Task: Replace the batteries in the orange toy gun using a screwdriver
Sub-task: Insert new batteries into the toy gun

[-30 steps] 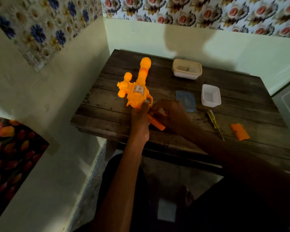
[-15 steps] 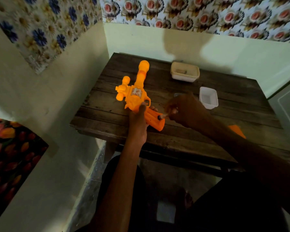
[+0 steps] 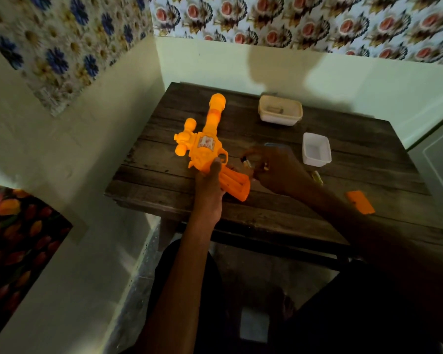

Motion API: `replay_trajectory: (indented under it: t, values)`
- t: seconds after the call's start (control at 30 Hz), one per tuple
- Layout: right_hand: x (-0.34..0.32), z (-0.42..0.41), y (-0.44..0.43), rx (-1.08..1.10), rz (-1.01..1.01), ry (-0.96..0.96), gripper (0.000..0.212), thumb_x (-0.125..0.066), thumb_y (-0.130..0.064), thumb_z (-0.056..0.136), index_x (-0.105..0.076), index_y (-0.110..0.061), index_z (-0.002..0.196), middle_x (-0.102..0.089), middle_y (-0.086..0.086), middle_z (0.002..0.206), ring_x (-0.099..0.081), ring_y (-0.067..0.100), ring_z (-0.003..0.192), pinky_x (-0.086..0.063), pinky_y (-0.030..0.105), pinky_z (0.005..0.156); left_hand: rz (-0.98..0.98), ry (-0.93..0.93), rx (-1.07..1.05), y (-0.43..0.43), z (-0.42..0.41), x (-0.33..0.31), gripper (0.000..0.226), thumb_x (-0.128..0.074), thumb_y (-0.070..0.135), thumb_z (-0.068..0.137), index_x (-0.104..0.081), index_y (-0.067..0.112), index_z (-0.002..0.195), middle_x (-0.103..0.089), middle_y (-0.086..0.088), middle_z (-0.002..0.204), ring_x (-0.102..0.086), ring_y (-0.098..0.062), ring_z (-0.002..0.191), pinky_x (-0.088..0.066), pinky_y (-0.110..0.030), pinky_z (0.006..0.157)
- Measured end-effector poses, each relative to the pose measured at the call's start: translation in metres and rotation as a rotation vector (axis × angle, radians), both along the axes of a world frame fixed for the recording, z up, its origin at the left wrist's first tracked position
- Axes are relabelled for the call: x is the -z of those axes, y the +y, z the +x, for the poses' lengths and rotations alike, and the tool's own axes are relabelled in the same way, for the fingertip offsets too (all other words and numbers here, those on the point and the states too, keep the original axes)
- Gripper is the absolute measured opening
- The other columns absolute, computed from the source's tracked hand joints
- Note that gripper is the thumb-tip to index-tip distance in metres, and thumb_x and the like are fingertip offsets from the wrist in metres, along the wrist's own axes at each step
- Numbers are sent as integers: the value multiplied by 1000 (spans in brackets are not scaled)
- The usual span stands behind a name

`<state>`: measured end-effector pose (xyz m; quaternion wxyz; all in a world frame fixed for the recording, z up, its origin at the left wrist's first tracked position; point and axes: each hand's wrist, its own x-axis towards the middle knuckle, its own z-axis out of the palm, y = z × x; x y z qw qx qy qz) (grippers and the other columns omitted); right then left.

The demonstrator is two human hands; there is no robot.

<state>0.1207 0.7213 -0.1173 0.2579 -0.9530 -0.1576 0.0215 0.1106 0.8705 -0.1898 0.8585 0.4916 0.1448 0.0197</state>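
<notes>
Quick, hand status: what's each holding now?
Left hand: grips the orange toy gun by its handle.
Right hand: holds what looks like a battery.

Single head view, angled forward-down, close over wooden table (image 3: 279,208).

The left forearm (image 3: 179,277) and right forearm (image 3: 343,213) are bare along their whole visible length. The left hand (image 3: 210,185) and right hand (image 3: 274,167) are uncovered too. Plain dark clothing (image 3: 368,315) covers the lap and both thighs; the dim light hides its details.
</notes>
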Motion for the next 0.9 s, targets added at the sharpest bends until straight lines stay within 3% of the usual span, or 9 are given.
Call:
replay_trajectory:
  t: [0.1, 0.17, 0.27, 0.3, 0.37, 0.53, 0.63, 0.73, 0.9]
  values:
    - [3, -1, 10, 60, 129, -103, 38, -73, -38, 76, -63, -32, 112, -69, -11, 86, -64, 6, 81, -52, 23, 72, -5, -15, 12, 0, -1, 0, 26, -50, 20, 98, -50, 25, 123, -63, -2, 110, -62, -25, 105, -50, -46, 89]
    - [6, -3, 15, 41, 101, -136, 37, -75, -28, 79, -63, -29, 113, -64, -14, 84, -54, -6, 72, -36, 3, 63, 2, -37, 24, 1, -1, 1, 25, -49, 19, 98, -50, 24, 123, -64, -2, 105, -66, -20, 94, -51, -47, 88]
    - [10, -3, 18, -8, 48, -148, 31, -72, -21, 83, -65, -23, 113, -64, -11, 93, -48, -10, 69, -33, -2, 60, 8, -52, 35, 2, -1, 2, 30, -51, 20, 97, -50, 19, 127, -64, -4, 107, -65, -20, 94, -50, -50, 89]
    - [12, -2, 18, -30, 30, -133, 29, -71, -21, 84, -66, -23, 112, -66, -9, 96, -52, -7, 73, -36, 0, 65, -1, -50, 34, 2, -1, 2, 32, -53, 21, 96, -50, 20, 128, -64, -6, 112, -64, -23, 100, -50, -51, 90]
    - [14, 2, 19, -79, -33, -122, 28, -70, -21, 84, -67, -24, 112, -70, -1, 104, -62, 9, 85, -50, 24, 76, -15, -43, 34, 2, 0, 4, 37, -53, 22, 97, -48, 20, 133, -63, -8, 120, -63, -25, 107, -51, -49, 89]
    - [21, 6, 19, -281, -114, -221, 37, -69, -4, 77, -70, -19, 112, -67, 8, 110, -64, 27, 97, -53, 44, 75, -15, -9, 15, -1, 0, 2, 37, -54, 22, 96, -50, 12, 131, -66, -5, 98, -65, -20, 82, -56, -38, 71]
    - [26, 4, 15, -335, -60, -301, 32, -66, -9, 77, -71, -15, 109, -67, 8, 108, -66, 25, 92, -55, 40, 69, -9, 5, -1, 0, 0, 1, 36, -50, 19, 98, -49, 12, 133, -66, -4, 100, -65, -17, 83, -55, -29, 61]
    - [33, -4, 12, -362, -55, -320, 30, -64, -33, 81, -73, -14, 103, -67, 5, 111, -67, 20, 86, -53, 29, 65, 25, -24, 18, -2, 0, -1, 36, -51, 19, 98, -50, 11, 133, -65, -13, 113, -65, -27, 99, -58, -41, 75]
    - [36, 2, 11, -360, -30, -247, 26, -68, -30, 81, -74, -16, 102, -66, 1, 114, -66, 16, 91, -55, 34, 71, 25, -28, 14, -2, 1, 2, 39, -55, 21, 95, -49, 12, 133, -62, -18, 123, -62, -34, 108, -54, -48, 83]
